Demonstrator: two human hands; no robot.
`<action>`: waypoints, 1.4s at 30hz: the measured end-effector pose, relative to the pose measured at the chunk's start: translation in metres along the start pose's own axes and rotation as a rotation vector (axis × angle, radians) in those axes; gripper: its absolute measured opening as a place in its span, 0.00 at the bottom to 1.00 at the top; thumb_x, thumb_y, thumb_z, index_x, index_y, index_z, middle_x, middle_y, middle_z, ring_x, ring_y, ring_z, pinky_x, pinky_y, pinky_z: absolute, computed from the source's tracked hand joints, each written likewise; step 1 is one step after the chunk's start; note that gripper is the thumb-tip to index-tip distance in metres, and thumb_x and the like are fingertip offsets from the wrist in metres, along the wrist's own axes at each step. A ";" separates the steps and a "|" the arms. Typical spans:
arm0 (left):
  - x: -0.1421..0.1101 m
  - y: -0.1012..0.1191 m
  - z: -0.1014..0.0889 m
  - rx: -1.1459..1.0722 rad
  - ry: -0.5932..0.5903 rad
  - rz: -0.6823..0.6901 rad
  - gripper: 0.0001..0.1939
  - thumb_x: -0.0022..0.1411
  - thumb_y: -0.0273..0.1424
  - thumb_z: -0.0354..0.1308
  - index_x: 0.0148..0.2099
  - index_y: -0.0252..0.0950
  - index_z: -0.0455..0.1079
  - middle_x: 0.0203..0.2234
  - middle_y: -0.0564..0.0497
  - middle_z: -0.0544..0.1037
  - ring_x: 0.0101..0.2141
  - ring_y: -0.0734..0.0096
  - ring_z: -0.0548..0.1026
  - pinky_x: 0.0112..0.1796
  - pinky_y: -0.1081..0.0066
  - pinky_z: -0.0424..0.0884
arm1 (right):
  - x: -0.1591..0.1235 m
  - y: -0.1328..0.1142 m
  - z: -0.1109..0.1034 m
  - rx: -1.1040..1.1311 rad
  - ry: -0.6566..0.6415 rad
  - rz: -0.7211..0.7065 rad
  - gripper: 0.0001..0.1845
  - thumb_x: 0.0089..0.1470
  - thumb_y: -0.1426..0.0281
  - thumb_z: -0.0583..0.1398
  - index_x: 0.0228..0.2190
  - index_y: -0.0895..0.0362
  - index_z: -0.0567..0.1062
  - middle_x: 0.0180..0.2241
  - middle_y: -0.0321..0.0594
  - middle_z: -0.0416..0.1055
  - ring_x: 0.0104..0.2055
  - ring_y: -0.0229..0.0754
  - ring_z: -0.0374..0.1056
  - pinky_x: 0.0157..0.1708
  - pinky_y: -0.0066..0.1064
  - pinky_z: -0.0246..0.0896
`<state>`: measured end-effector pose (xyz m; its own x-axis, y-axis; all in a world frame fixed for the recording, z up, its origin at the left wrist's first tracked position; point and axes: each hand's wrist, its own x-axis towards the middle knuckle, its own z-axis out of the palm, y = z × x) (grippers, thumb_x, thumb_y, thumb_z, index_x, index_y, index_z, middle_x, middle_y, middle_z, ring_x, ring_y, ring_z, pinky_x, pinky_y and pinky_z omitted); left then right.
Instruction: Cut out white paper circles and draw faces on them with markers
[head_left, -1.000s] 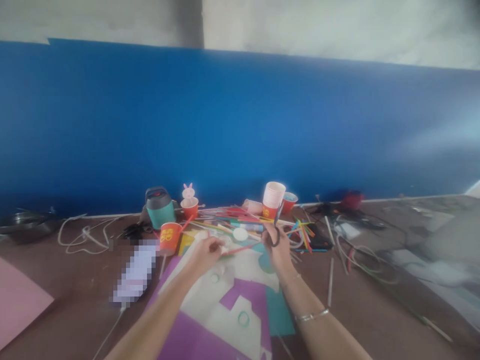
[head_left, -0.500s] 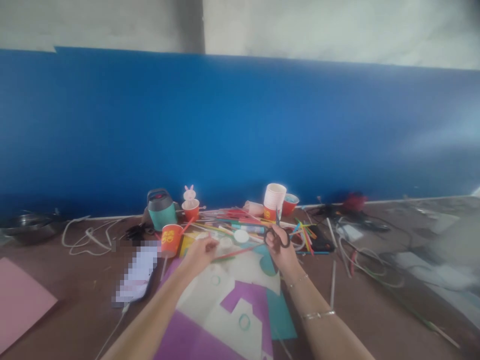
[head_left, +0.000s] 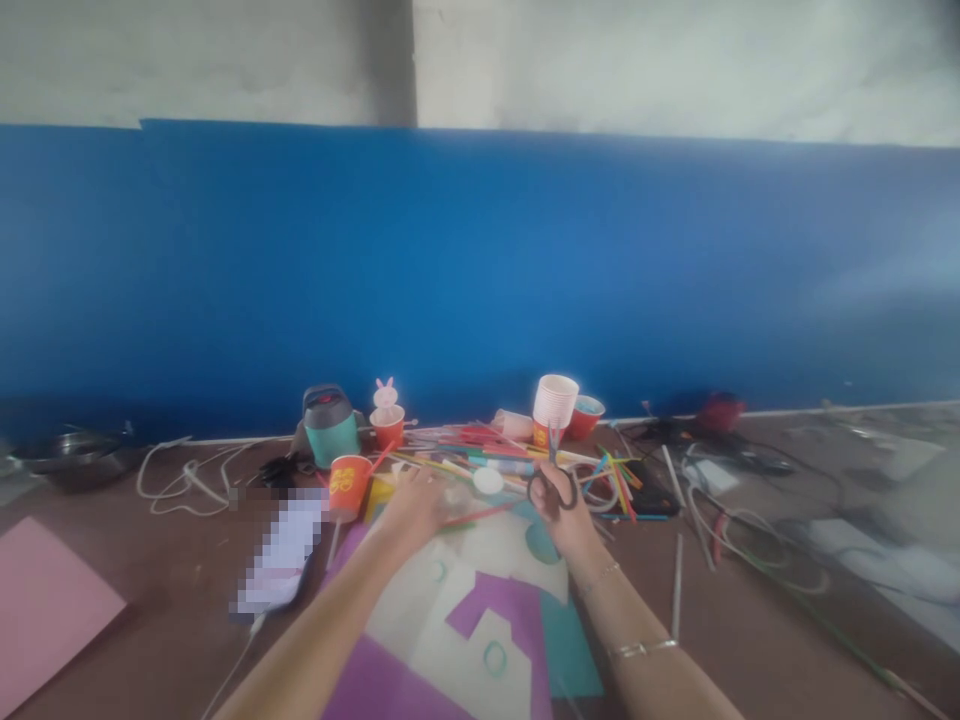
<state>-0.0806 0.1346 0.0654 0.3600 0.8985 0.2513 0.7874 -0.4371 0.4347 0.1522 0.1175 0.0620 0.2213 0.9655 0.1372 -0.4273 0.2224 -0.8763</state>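
The right hand (head_left: 559,500) is gripping the scissors (head_left: 553,452), blades pointing up in front of the stacked paper cups (head_left: 556,398)! The left hand (head_left: 412,508) is arching above the white paper (head_left: 416,610), fingertips hard to make out, while a thin red strip (head_left: 481,515) is lying between both hands. Behind, a pink rabbit figure (head_left: 385,393) is peeking from a red cup (head_left: 388,432).

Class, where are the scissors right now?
In the head view, the scissors are in the person's right hand, right of centre, in front of the stack of paper cups.
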 end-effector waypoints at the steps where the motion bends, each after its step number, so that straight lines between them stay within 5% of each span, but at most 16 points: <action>1: 0.002 0.002 0.002 -0.013 -0.011 0.005 0.14 0.50 0.25 0.60 0.40 0.43 0.75 0.44 0.48 0.74 0.47 0.56 0.68 0.50 0.61 0.60 | -0.001 0.000 0.000 0.000 -0.003 0.011 0.17 0.38 0.57 0.66 0.23 0.57 0.71 0.13 0.29 0.59 0.13 0.31 0.51 0.09 0.23 0.36; 4: 0.011 0.003 0.002 -0.071 -0.021 -0.021 0.05 0.53 0.29 0.58 0.34 0.42 0.74 0.37 0.50 0.77 0.40 0.61 0.73 0.44 0.65 0.65 | -0.005 -0.001 0.002 0.011 -0.008 0.046 0.16 0.40 0.57 0.66 0.23 0.57 0.71 0.14 0.30 0.60 0.14 0.32 0.53 0.11 0.24 0.40; 8: 0.024 -0.001 -0.012 -0.148 0.025 -0.085 0.09 0.56 0.34 0.57 0.39 0.38 0.73 0.36 0.49 0.77 0.35 0.65 0.74 0.37 0.70 0.67 | -0.010 -0.005 0.004 0.008 -0.015 0.039 0.14 0.40 0.61 0.67 0.24 0.56 0.72 0.15 0.30 0.61 0.17 0.32 0.55 0.15 0.25 0.47; 15: 0.028 -0.007 -0.019 -0.146 0.013 -0.092 0.07 0.51 0.32 0.61 0.34 0.36 0.74 0.35 0.48 0.77 0.34 0.64 0.74 0.37 0.68 0.68 | -0.011 -0.005 0.006 0.006 -0.016 0.066 0.14 0.41 0.60 0.66 0.25 0.57 0.73 0.15 0.30 0.60 0.16 0.32 0.54 0.15 0.25 0.43; 19: 0.002 0.006 -0.005 -0.130 0.020 -0.066 0.16 0.52 0.24 0.57 0.46 0.36 0.71 0.42 0.44 0.76 0.44 0.59 0.73 0.45 0.61 0.68 | -0.009 -0.001 0.004 0.021 -0.027 0.087 0.14 0.41 0.60 0.66 0.25 0.57 0.73 0.15 0.29 0.60 0.16 0.32 0.54 0.14 0.25 0.44; 22: -0.036 0.026 0.007 -0.104 0.046 -0.014 0.24 0.56 0.24 0.53 0.57 0.36 0.63 0.59 0.39 0.62 0.59 0.52 0.58 0.55 0.50 0.57 | -0.007 0.001 0.003 0.025 -0.036 0.108 0.15 0.41 0.59 0.66 0.26 0.58 0.74 0.15 0.30 0.61 0.16 0.32 0.54 0.12 0.24 0.39; 26: -0.075 0.038 0.006 -0.054 -0.032 0.082 0.25 0.59 0.24 0.48 0.58 0.41 0.60 0.59 0.44 0.62 0.59 0.56 0.58 0.56 0.52 0.58 | -0.006 0.001 0.002 0.050 -0.041 0.110 0.15 0.39 0.60 0.67 0.25 0.58 0.73 0.14 0.29 0.61 0.15 0.31 0.53 0.11 0.23 0.35; 29: -0.084 0.030 -0.004 -0.026 -0.048 0.037 0.19 0.59 0.22 0.46 0.52 0.36 0.64 0.49 0.41 0.70 0.52 0.57 0.65 0.53 0.54 0.62 | -0.007 0.001 0.003 0.049 -0.040 0.112 0.14 0.39 0.62 0.68 0.23 0.57 0.72 0.14 0.29 0.61 0.15 0.31 0.54 0.12 0.23 0.40; 32: -0.091 0.016 -0.005 -0.041 -0.103 0.044 0.18 0.57 0.24 0.51 0.51 0.36 0.65 0.49 0.41 0.70 0.52 0.56 0.66 0.53 0.56 0.64 | -0.006 0.002 0.003 0.042 -0.042 0.121 0.15 0.39 0.60 0.67 0.23 0.57 0.71 0.14 0.29 0.62 0.16 0.31 0.54 0.12 0.23 0.43; 37: -0.112 0.005 0.010 -0.074 -0.126 0.017 0.31 0.57 0.25 0.53 0.62 0.37 0.51 0.64 0.37 0.50 0.62 0.52 0.51 0.57 0.51 0.57 | -0.002 0.006 0.000 0.022 -0.043 0.124 0.14 0.41 0.60 0.67 0.24 0.57 0.71 0.14 0.29 0.61 0.15 0.32 0.54 0.12 0.24 0.41; 42: -0.105 0.009 0.006 -0.041 -0.083 0.022 0.18 0.57 0.28 0.56 0.51 0.41 0.66 0.57 0.41 0.62 0.58 0.50 0.58 0.55 0.50 0.59 | -0.001 0.008 -0.002 0.013 -0.054 0.129 0.15 0.41 0.59 0.66 0.24 0.57 0.71 0.14 0.29 0.62 0.14 0.31 0.54 0.11 0.24 0.40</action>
<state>-0.1083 0.0360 0.0378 0.4184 0.8882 0.1896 0.7584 -0.4566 0.4651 0.1502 0.1182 0.0546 0.1162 0.9920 0.0492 -0.4600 0.0976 -0.8825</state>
